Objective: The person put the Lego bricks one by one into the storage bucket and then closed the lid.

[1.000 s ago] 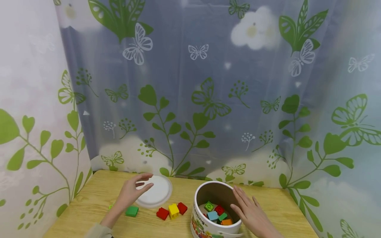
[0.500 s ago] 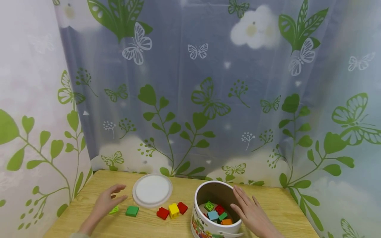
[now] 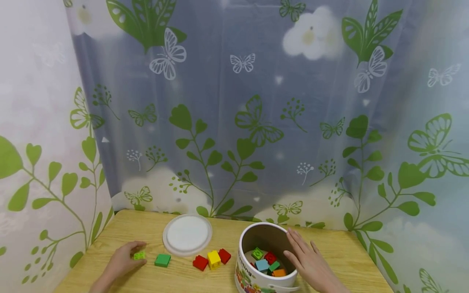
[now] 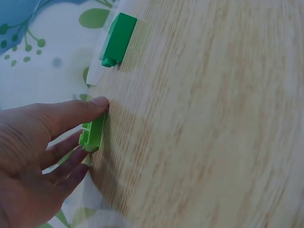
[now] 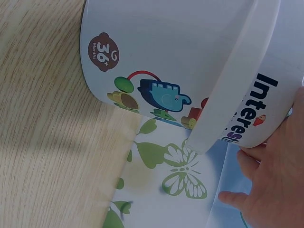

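Note:
On the left of the table, my left hand (image 3: 123,259) curves its thumb and fingers around a light green toy brick (image 3: 139,255). In the left wrist view the thumb is at one end of this brick (image 4: 95,132) and the fingers are at the other. My right hand (image 3: 311,262) lies with straight fingers against the right rim of a white bucket (image 3: 239,264). Several coloured bricks lie inside the bucket, among them a light blue brick (image 3: 261,265) and an orange brick (image 3: 279,273). The right wrist view shows the bucket's printed side and white handle (image 5: 237,76).
A green brick (image 3: 162,260) lies just right of my left hand. Between it and the bucket sit a red brick (image 3: 200,263), a yellow brick (image 3: 214,260) and another red brick (image 3: 224,256). Behind them lies a round white lid (image 3: 187,234). A patterned curtain (image 3: 220,122) hangs behind the wooden table (image 3: 183,280).
My left hand has moved left and down from over the lid to the light green brick, and its fingers have come around it. The right hand has stayed at the bucket rim.

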